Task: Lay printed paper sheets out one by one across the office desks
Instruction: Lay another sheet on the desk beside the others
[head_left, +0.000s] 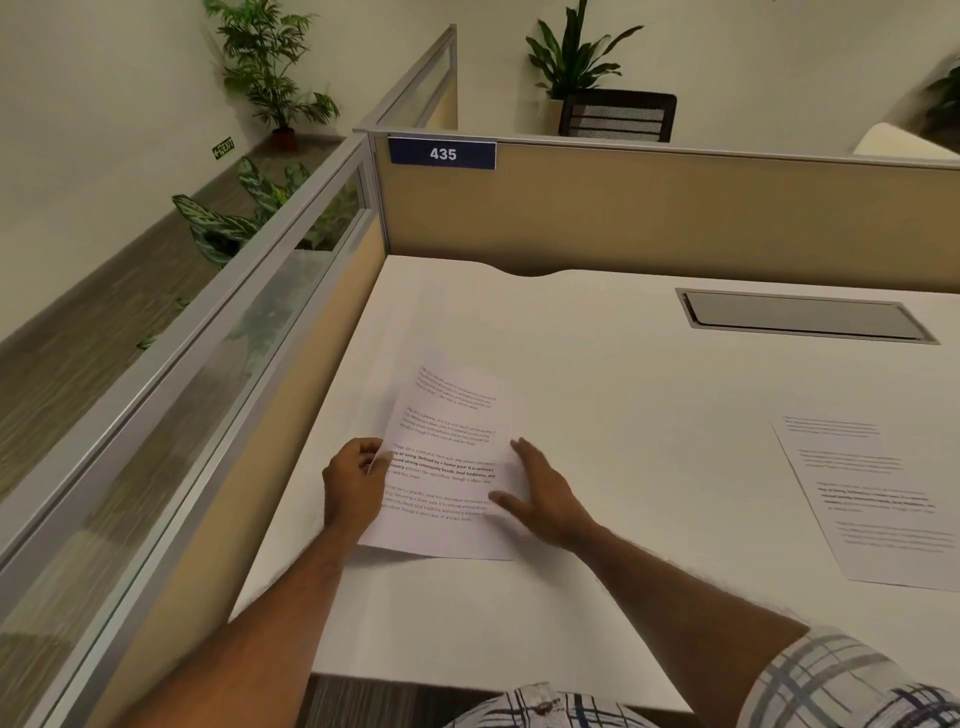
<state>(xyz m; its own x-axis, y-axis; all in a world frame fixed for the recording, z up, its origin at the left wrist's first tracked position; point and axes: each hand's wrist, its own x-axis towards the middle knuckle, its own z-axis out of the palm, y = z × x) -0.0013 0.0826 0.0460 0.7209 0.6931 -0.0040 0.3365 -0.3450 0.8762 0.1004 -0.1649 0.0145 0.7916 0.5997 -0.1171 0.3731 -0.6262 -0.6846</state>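
Sleeve: a plaid sleeve (841, 680) at the lower right of the frame, bare forearms reaching up from the bottom edge.
Left hand: the left hand (353, 486) left of centre, fingers curled, pinching the left edge of a printed sheet (452, 467).
Right hand: the right hand (545, 499) just right of centre, fingers spread and flat, lying on the right side of that same sheet.
Printed sheet: near the frame's centre, low over or on the white tabletop (597, 374); its left edge looks slightly lifted, text blurred toward the top.
Second sheet: a second sheet (872, 499) flat on the tabletop at the right edge of the frame, well apart from the first.
Cable hatch: a grey cable hatch (800, 316) set into the tabletop, upper right.
Partition: a tan partition (675, 213) behind, with a blue label (442, 154) reading 435, upper centre.
Plants: potted plants (270, 67) along the wall at the top.
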